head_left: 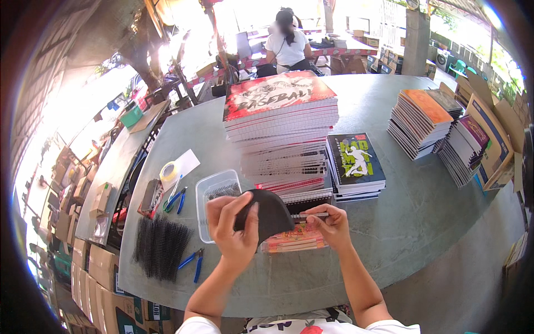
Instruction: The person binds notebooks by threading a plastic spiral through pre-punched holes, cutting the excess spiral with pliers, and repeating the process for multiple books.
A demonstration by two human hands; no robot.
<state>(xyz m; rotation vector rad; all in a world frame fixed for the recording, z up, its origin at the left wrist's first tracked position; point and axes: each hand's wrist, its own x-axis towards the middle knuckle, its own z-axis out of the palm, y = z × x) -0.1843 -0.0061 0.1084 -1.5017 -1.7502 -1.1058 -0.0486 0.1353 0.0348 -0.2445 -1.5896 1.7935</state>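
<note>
With our left fingers (251, 222) we hold up a curved black sheet (270, 214); our right fingers (329, 217) pinch a slim piece (309, 215) beside it. Before us, the table (423, 222) bears a tall notebook stack (282, 125), black coils (160, 247) and blue-handled pliers (198, 269).

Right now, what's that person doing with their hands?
The person's left hand is holding up a black curved piece, while the right hand pinches a thin strip; what that strip is, I can't tell. Just beyond stands a tall stack of books. Over on the left, a bunch of black coils lies on the table beside blue-handled pliers.
</note>
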